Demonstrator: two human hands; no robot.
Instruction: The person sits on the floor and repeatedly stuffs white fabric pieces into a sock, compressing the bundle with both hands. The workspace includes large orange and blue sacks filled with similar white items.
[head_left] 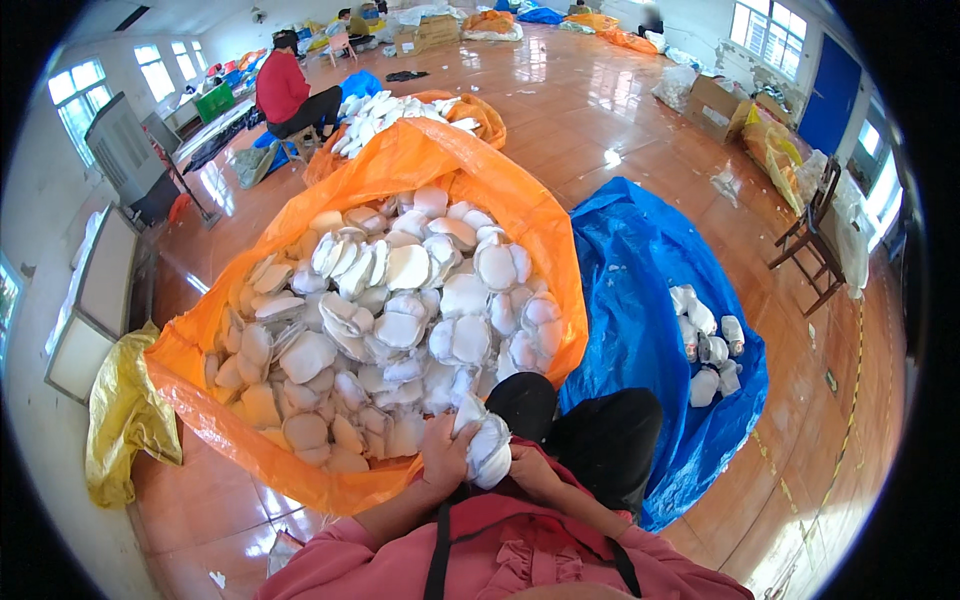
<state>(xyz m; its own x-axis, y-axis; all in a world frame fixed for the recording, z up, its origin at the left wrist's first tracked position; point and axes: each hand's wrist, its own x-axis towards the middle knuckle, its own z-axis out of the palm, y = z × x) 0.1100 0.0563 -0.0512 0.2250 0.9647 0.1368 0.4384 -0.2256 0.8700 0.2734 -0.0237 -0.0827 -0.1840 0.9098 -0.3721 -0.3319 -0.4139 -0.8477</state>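
Note:
Close to my body, a bundle of white rounded fabric pads [489, 452] is held between my two hands. My left hand [445, 455] has its fingers wrapped round the bundle's left side. On the lower right side, my right hand [534, 472] grips it with bent fingers, partly hidden. Just beyond them lies a large heap of loose white pads [408, 268] in an open orange sack [375, 160]. To the right, several bundled white pads [703, 387] rest on a blue sack [640, 290].
My dark-trousered knees [605, 430] stand between the two sacks. Ahead, a person in red [283, 88] sits beside another white heap [385, 120]. A wooden chair [812, 240] and cardboard boxes [716, 105] are at right. A yellow sack [133, 415] lies at left.

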